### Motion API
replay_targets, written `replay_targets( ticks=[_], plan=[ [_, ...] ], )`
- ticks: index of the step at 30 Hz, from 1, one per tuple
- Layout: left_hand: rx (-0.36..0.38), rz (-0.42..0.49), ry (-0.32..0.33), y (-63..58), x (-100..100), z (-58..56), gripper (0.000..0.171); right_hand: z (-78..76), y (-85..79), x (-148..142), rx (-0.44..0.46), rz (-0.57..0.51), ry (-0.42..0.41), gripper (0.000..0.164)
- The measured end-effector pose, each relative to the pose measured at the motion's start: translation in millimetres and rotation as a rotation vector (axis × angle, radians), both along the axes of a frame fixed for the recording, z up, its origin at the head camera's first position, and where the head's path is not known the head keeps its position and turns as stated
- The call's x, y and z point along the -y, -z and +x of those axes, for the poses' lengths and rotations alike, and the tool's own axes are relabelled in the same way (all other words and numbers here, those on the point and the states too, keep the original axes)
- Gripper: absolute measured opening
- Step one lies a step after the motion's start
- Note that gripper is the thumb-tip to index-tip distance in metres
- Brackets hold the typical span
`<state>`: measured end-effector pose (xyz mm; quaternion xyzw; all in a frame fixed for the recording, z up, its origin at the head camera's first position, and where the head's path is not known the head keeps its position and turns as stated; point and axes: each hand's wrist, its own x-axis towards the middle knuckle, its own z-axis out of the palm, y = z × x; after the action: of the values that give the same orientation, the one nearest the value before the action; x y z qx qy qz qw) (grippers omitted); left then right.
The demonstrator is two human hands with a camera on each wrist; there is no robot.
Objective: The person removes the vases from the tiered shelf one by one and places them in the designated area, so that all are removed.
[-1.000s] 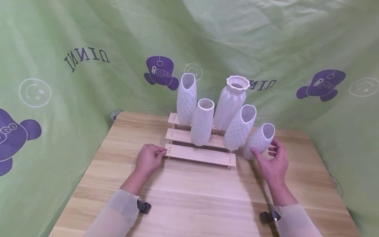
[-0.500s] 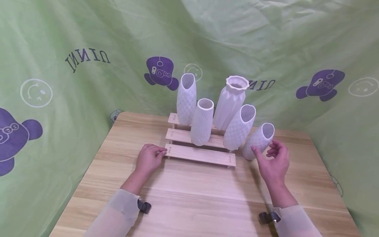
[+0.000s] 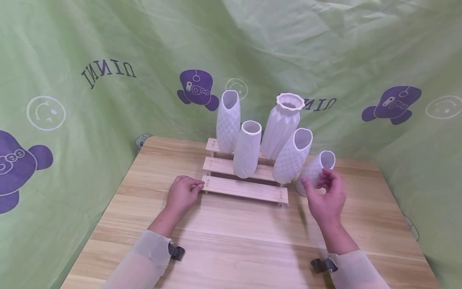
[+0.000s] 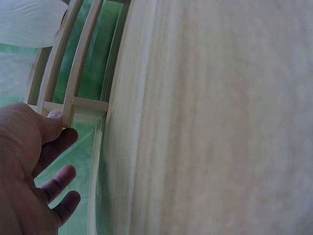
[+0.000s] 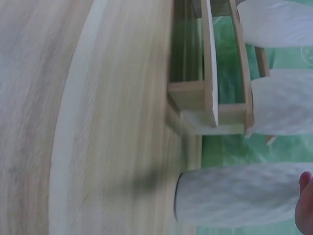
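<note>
My left hand (image 3: pixel 183 192) pinches the left end of the lowest step of a three-tier wooden stand (image 3: pixel 245 189). In the left wrist view the thumb (image 4: pixel 55 116) lies at the step's end, with the other fingers spread below. A white textured vase (image 3: pixel 311 176) with a slanted opening stands on the table, right of the stand. My right hand (image 3: pixel 327 200) is in front of it, fingers loosely bent and partly hiding it. The right wrist view shows a fingertip (image 5: pixel 305 182) overlapping the vase's upper part.
Behind, a slant-mouthed vase (image 3: pixel 228 124) and a ruffled-rim vase (image 3: pixel 279 130) stand on the top step. A round-mouthed vase (image 3: pixel 247 152) and another slanted vase (image 3: pixel 291 160) occupy the middle one. Green printed cloth (image 3: pixel 144 32) hangs around the wooden table (image 3: pixel 223 249).
My right hand has shifted left and slightly up, from the vase's right side to in front of it. The left hand keeps its pinch, and the vases stay put.
</note>
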<state>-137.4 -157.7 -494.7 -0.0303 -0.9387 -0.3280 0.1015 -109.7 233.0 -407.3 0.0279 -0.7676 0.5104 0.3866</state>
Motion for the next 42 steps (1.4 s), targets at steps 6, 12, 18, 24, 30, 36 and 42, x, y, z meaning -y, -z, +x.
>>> replay_targets(
  ticks=[6,12,18,24,30,36,42],
  plan=[
    [0.002,0.003,0.001,-1.8,-1,-0.5,0.008,-0.7,-2.0,7,-0.017,0.001,-0.063,0.054],
    [0.006,-0.001,0.007,-2.5,-2,-1.9,0.009,-3.4,-3.2,12,-0.021,0.0,-0.108,0.057],
    [0.001,0.009,0.006,-3.2,-3,-1.5,0.009,-5.9,-8.0,19,0.05,0.009,-0.155,0.063],
    [-0.011,0.009,-0.002,-0.8,0,-0.9,0.009,-18.0,4.5,18,0.098,0.055,-0.145,0.072],
    [-0.024,0.003,0.0,-1.1,2,1.0,0.009,-33.1,22.8,11,0.133,0.09,-0.129,0.08],
    [-0.025,0.01,0.001,-2.4,1,1.7,0.009,-40.1,25.8,12,0.201,0.102,-0.137,0.083],
    [-0.031,0.008,0.007,-0.4,0,0.3,0.009,-42.5,24.5,14,0.255,0.098,-0.108,0.084]
  ],
)
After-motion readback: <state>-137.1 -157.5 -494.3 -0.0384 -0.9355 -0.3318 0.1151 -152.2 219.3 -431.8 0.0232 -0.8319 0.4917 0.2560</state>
